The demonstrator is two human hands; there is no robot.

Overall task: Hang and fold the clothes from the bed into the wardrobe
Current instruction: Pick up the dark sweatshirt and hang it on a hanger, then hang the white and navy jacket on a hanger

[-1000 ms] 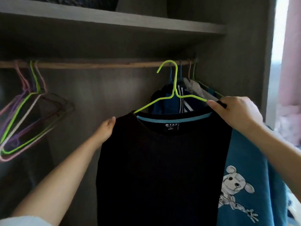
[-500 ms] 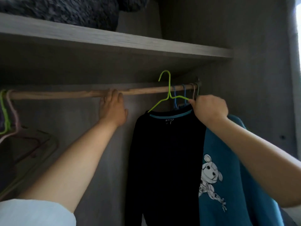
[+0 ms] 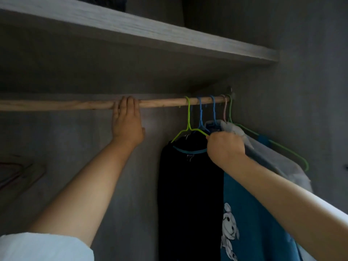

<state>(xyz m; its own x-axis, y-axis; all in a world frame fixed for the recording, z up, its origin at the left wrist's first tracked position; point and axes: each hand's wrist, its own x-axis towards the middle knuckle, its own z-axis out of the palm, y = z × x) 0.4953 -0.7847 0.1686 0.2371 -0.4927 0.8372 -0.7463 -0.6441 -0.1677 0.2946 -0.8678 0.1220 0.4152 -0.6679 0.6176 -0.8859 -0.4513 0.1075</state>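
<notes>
The left hand point(image 3: 126, 123) is up on the wooden rail point(image 3: 75, 104), its fingers hooked over the top of it near the middle of the bar's visible run, palm against the back wall of the wardrobe point(image 3: 310, 91). The right hand point(image 3: 225, 147) is curled tight on the right shoulder of a lime green hanger point(image 3: 188, 117), pinching wire and collar together. That hanger's hook sits over the rail, and from it hangs a black top point(image 3: 188, 194) with a blue-lined neck, falling straight down.

Just beside the black top, toward the rail's right end, hangs a blue shirt point(image 3: 254, 223) printed with one white cartoon figure; the right forearm crosses in front of it. Behind that is a pale grey garment point(image 3: 263, 153).

I count five hooks over the rail at its right end: the lime one, two blue hangers point(image 3: 200, 110), one pink hanger point(image 3: 224, 110), and a second green hanger point(image 3: 282, 147) closest to the side wall, its arm sloping down past the grey garment.

One shelf point(image 3: 169, 38) runs above the rail. At the far left, low down, a blurred cluster of empty hangers point(image 3: 18, 174) shows; I cannot count them
</notes>
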